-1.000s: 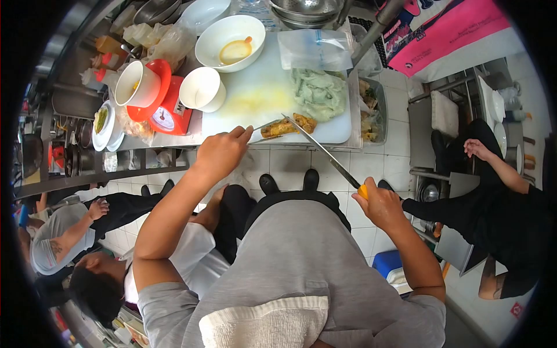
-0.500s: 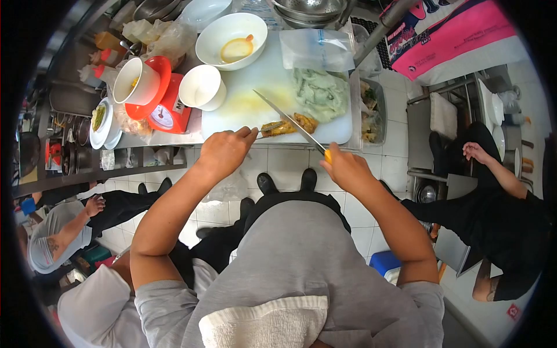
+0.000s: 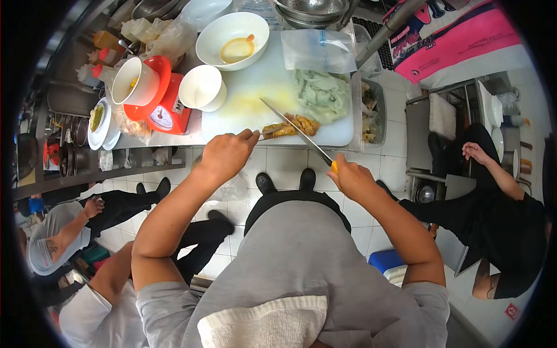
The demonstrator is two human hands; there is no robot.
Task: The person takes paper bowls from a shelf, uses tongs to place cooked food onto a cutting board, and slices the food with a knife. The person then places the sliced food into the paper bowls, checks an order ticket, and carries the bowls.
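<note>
My right hand [image 3: 355,177] grips the yellow handle of a long knife [image 3: 318,147]. Its blade crosses over a piece of yellow-brown cooked meat [image 3: 277,130] and points toward the far left. At the meat's left end, my left hand [image 3: 225,155] is closed on a thin metal utensil, mostly hidden by the fingers, whose tip meets the meat. The meat lies near the front edge of a white cutting board [image 3: 241,123] with yellow stains. Behind it is a crumpled pale green cloth [image 3: 322,95]; whether the blade has cut in cannot be told.
A white bowl [image 3: 259,29] with some liquid, a white paper tub [image 3: 202,88] and a red scale [image 3: 177,107] bearing another tub [image 3: 135,81] stand left and behind. A clear plastic bag [image 3: 319,51] lies at the back right. Co-workers stand on both sides.
The knife and my right hand have shifted slightly right and toward me. The meat and my left hand barely moved. A co-worker at lower left has changed position.
</note>
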